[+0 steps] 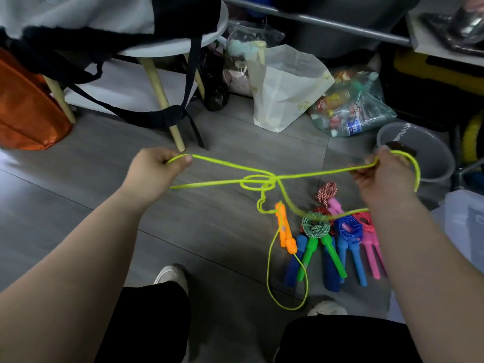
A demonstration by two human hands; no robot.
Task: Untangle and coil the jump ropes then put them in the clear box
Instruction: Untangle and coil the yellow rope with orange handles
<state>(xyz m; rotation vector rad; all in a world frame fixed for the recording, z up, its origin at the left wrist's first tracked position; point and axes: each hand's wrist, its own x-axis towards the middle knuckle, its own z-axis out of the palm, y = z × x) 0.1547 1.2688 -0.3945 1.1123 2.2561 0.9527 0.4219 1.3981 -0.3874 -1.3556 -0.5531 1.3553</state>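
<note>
A neon yellow jump rope [309, 175] stretches between my hands above the grey floor, with a knot [271, 182] in its middle. My left hand [154, 171] pinches a bend of the rope between thumb and fingers. My right hand [385, 176] grips the other side, and a loop arcs over its knuckles. The rope's orange handles [286, 231] hang below the knot, with a slack loop trailing down to the floor. Several coiled ropes lie on the floor: green-white with green handles [315, 227], blue [349, 227], pink [368, 231] and red-white [326, 191]. The clear box [463, 221] shows at the right edge.
A white round table with wooden legs [157, 82] and hanging black straps stands ahead on the left, beside an orange bag [28, 108]. A cream bag [285, 87], a plastic bag of bottles [351, 106] and a grey bucket [416, 150] stand behind. My shoes [170, 275] are below.
</note>
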